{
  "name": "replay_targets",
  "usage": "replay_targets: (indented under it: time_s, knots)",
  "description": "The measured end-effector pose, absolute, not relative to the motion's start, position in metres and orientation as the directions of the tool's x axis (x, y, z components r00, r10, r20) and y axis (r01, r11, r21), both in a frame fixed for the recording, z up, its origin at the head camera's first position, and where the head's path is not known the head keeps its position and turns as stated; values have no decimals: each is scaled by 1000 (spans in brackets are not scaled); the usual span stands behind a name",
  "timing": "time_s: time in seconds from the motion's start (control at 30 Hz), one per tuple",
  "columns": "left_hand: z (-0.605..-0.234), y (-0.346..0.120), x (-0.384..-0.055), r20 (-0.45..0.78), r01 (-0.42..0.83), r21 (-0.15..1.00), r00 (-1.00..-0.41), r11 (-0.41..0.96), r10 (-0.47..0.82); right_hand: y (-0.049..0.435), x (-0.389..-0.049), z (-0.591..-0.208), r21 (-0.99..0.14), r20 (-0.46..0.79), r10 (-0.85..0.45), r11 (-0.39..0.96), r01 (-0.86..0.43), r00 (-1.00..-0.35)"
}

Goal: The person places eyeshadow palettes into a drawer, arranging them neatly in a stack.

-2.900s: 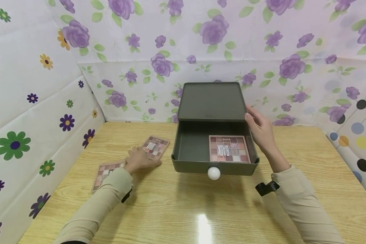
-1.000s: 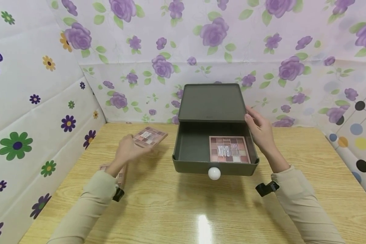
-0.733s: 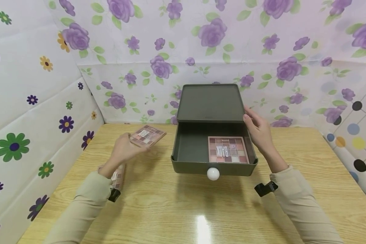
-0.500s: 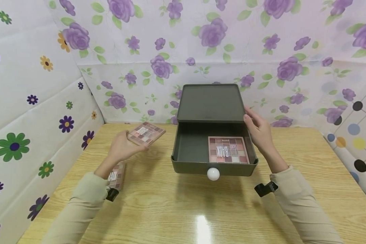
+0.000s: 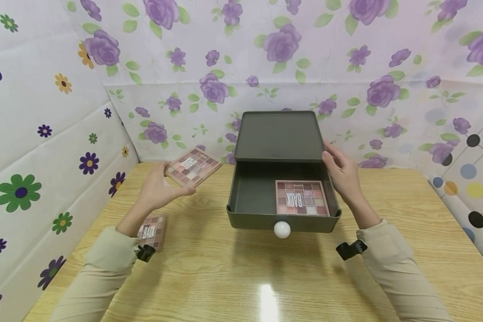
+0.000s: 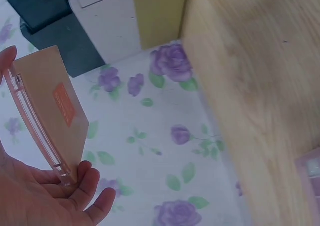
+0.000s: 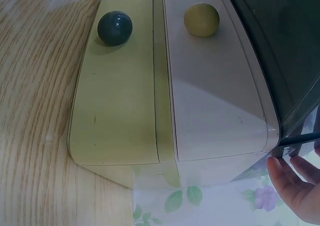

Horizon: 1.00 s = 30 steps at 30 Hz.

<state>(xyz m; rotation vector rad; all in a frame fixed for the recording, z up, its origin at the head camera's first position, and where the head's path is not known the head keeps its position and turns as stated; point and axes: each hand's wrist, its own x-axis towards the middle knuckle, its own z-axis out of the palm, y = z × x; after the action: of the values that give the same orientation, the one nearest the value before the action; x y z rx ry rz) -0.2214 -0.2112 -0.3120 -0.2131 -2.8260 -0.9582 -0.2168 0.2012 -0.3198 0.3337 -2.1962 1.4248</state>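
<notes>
My left hand (image 5: pixel 157 190) pinches an eyeshadow palette (image 5: pixel 194 167) by its edges, raised above the table and tilted. In the left wrist view the palette's tan back (image 6: pixel 52 103) carries a small orange label. To the right stands a drawer unit (image 5: pixel 279 134) with its dark green top drawer (image 5: pixel 252 192) pulled out by a white knob (image 5: pixel 282 229). Another palette (image 5: pixel 302 197) lies in the drawer's right part. My right hand (image 5: pixel 344 172) touches the unit's right side with thumb and fingers, near the top's front corner.
A third palette (image 5: pixel 153 231) lies on the wooden table (image 5: pixel 209 277), partly hidden by the left wrist. Under the green tier, the right wrist view shows a whitish drawer (image 7: pixel 215 95) with a yellow knob and a yellow drawer (image 7: pixel 120 100) with a dark knob. Flowered sheets (image 5: pixel 165 53) line the walls.
My left hand has lifted the palette off the table, drawn it slightly left and tipped it up. More of the palette lying at the left now shows. The right hand stays at the unit.
</notes>
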Motion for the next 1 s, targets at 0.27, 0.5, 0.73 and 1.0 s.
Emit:
replay_targets:
  time_s: [0.27, 0.5, 0.73, 1.0]
  knots:
    - [-293, -206, -213, 196, 208, 597, -974, 775, 110, 201, -216, -319, -788, 518, 73, 426, -443, -852]
    - [-278, -202, -206, 221, 237, 556, -966, 797, 134, 200, -215, -318, -786, 515, 72, 436, -438, -854]
    - [-268, -190, -200, 249, 289, 538, -952, 792, 179, 200, -215, -317, -784, 520, 63, 431, -447, -852]
    - [-260, -174, -195, 249, 350, 568, -936, 745, 250, 200, -216, -318, -784, 524, 66, 428, -450, -849]
